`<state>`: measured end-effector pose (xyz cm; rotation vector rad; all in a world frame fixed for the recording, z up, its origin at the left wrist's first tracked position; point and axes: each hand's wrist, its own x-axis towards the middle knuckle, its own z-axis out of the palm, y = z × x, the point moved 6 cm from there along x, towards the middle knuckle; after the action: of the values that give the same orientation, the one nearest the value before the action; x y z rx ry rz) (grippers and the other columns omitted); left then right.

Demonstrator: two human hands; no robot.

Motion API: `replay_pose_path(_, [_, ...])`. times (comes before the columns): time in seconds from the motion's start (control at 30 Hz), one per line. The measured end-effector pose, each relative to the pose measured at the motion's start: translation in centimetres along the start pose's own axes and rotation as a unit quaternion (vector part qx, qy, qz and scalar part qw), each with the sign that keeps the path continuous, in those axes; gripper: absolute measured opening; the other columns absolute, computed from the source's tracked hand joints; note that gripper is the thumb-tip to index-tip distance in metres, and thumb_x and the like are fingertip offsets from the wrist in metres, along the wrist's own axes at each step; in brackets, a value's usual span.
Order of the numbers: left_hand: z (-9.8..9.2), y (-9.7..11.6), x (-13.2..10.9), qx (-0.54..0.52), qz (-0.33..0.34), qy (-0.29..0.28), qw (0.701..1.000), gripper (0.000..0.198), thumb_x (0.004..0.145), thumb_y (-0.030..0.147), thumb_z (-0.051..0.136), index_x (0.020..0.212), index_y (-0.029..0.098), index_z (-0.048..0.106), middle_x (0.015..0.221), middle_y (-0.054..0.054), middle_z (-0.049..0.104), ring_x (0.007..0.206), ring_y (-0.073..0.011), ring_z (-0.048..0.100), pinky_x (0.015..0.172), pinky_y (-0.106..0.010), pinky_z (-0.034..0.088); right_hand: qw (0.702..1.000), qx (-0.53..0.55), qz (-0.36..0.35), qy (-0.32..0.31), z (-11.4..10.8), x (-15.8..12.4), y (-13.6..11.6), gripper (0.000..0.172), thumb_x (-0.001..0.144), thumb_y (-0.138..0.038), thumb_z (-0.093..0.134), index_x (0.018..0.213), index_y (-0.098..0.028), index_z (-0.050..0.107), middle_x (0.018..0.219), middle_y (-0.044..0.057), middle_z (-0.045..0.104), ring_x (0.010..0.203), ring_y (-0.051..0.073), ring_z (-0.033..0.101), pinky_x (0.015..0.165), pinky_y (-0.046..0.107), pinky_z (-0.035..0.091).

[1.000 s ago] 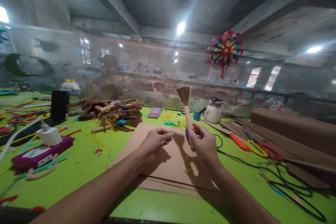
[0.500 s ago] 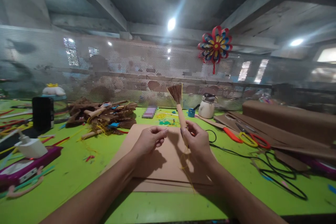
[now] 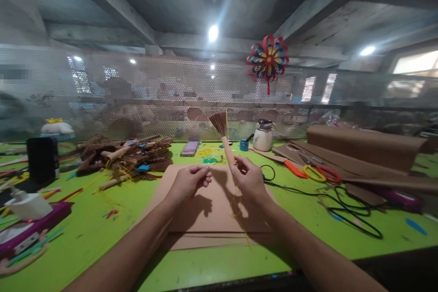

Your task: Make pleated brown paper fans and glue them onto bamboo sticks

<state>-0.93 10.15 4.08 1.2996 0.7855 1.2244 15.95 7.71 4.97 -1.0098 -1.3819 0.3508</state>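
Note:
My right hand (image 3: 249, 177) is closed round the lower handle of a small broom (image 3: 228, 149), which it holds upright with a tilt to the left. The broom has a smooth tan handle and a fan of thin brown bristles, with a yellow strip along the fan's right edge. Yellow thread (image 3: 243, 228) dangles below that hand. To the left, apart from the broom, my left hand (image 3: 190, 182) pinches thumb and forefinger together; anything between them is too small to make out. Beneath both hands lie sheets of tan cardboard (image 3: 191, 219).
On the green table (image 3: 112, 237), a pile of brown paper scraps (image 3: 130, 155) lies left. A black phone (image 3: 43, 162) stands farther left. At right are scissors (image 3: 315, 172), a black cable (image 3: 359, 226) and brown paper (image 3: 362, 150). A white jug (image 3: 263, 137) stands behind.
The view has turned slightly to the right, so most things appear farther left. Both hands keep nearly the same pose, and the broom stays in my right hand.

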Motion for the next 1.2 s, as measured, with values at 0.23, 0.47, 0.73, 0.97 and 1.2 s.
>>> replay_pose_path(0.23, [-0.8,-0.4,0.1,-0.026,-0.015,0.035,0.999,0.019,0.062,0.02,0.073,0.074,0.009,0.065,0.069,-0.005,0.065,0.065,-0.0108,0.059,0.066,-0.023,0.046,1.0,-0.014,0.01,-0.011,0.2,0.0,0.2,0.033,0.073,-0.028,0.052,0.1,-0.01,0.062,0.064,0.002,0.057,0.055,0.013,0.049,0.053,0.024,0.043])
replay_pose_path(0.47, [-1.4,0.0,0.1,-0.001,0.019,0.068,0.998,0.023,0.06,0.026,0.074,0.068,0.011,0.059,0.06,-0.003,0.061,0.057,-0.0114,0.057,0.056,-0.023,0.044,1.0,-0.019,-0.006,-0.014,0.2,0.1,0.2,0.033,0.074,-0.028,0.051,0.1,-0.011,0.062,0.064,0.001,0.057,0.054,0.012,0.048,0.052,0.024,0.042])
replay_pose_path(0.73, [-0.5,-0.8,0.1,0.02,-0.013,0.005,1.0,0.024,0.067,0.031,0.068,0.063,0.012,0.055,0.052,0.004,0.05,0.045,-0.0042,0.043,0.044,-0.017,0.032,1.0,-0.016,-0.004,-0.016,0.2,0.1,0.6,0.034,0.075,-0.029,0.051,0.102,-0.012,0.061,0.065,0.002,0.058,0.054,0.012,0.049,0.051,0.024,0.042])
replay_pose_path(0.97, [0.2,-1.2,-0.2,-0.077,-0.05,-0.026,0.995,0.017,0.064,0.012,0.07,0.079,0.01,0.064,0.078,-0.008,0.066,0.073,-0.013,0.062,0.077,-0.026,0.047,1.0,-0.021,0.003,-0.019,0.1,0.2,0.5,0.035,0.072,-0.028,0.053,0.1,-0.009,0.061,0.073,0.006,0.062,0.064,0.015,0.054,0.06,0.027,0.046])
replay_pose_path(1.2, [0.1,-2.0,-0.1,-0.119,-0.089,-0.025,0.989,0.01,0.074,0.005,0.056,0.08,0.006,0.064,0.09,-0.015,0.067,0.086,-0.0183,0.063,0.086,-0.029,0.047,0.999,-0.024,0.014,-0.026,0.1,0.1,0.3,0.035,0.073,-0.028,0.052,0.1,-0.008,0.062,0.072,0.006,0.061,0.06,0.014,0.052,0.057,0.027,0.044])
